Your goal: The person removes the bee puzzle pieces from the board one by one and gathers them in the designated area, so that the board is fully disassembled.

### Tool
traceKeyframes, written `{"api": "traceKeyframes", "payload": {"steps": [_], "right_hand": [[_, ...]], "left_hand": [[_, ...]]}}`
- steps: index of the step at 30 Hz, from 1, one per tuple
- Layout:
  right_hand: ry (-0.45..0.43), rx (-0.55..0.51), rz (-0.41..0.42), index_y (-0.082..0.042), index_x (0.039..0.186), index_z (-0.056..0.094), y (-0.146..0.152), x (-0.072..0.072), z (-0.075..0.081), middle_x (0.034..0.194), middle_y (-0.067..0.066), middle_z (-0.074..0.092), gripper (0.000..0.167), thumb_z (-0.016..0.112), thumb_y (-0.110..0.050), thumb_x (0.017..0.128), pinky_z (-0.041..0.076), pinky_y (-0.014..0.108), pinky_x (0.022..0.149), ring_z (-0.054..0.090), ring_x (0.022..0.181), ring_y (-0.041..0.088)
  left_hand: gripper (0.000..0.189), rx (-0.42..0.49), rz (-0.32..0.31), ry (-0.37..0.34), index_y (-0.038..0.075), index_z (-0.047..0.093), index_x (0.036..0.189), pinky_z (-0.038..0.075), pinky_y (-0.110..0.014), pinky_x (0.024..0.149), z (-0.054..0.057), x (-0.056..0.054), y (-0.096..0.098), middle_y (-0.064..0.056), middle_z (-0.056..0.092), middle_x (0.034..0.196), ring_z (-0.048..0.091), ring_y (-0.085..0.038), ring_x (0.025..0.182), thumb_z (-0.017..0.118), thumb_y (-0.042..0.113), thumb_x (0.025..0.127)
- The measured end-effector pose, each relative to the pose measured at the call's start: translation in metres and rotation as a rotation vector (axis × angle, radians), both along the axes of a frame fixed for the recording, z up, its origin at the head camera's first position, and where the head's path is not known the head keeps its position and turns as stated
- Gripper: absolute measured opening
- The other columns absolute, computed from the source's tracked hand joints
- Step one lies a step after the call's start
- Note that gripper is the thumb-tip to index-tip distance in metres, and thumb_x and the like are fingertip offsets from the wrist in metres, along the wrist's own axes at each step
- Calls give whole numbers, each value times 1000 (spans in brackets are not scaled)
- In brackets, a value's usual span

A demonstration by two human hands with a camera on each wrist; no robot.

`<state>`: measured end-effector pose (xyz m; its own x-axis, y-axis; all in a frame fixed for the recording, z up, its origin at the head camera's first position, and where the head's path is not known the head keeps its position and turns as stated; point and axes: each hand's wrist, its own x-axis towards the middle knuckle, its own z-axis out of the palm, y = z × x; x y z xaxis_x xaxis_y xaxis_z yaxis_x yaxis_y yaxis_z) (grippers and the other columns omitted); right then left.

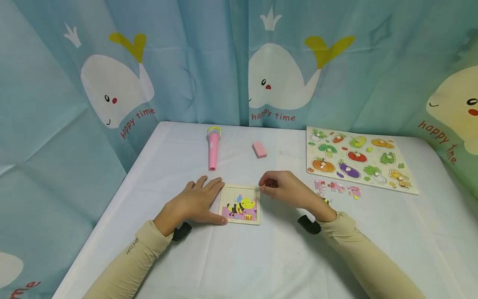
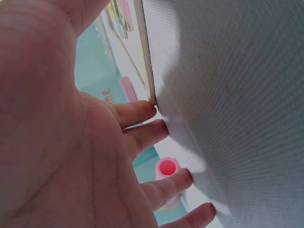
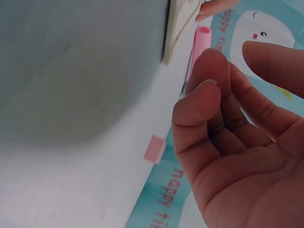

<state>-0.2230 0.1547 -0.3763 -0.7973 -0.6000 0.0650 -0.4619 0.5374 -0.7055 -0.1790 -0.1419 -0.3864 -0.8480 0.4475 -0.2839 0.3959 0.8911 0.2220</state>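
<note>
Currently my left hand [image 1: 199, 201] rests, fingers spread, against the left edge of the wooden puzzle tray [image 1: 242, 222], which holds a partly assembled bee jigsaw [image 1: 246, 204]. My right hand [image 1: 287, 189] hangs beside its far right corner, loosely curled, apparently gripping nothing. Loose jigsaw pieces [image 1: 337, 187] lie further right, near the vegetable peg board [image 1: 339, 158].

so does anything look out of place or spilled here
Nothing looks spilled or damaged. The one oddity: pink jigsaw pieces lie loose on the tablecloth, just in front of the vegetable peg puzzle, while the wooden bee puzzle tray has bare space at its upper part.
</note>
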Motion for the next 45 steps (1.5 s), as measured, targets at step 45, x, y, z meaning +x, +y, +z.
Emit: {"api": "traceKeyframes", "payload": {"steps": [45], "right_hand": [[-24, 332, 103, 0, 124, 63, -62, 19, -8, 102, 4, 59, 43, 87, -17, 93, 51, 33, 80, 55, 88, 18]], "left_hand": [[112, -29, -3, -1, 5, 30, 168, 24, -68, 120, 2, -2, 1, -10, 26, 175, 19, -46, 158, 77, 68, 89]]}}
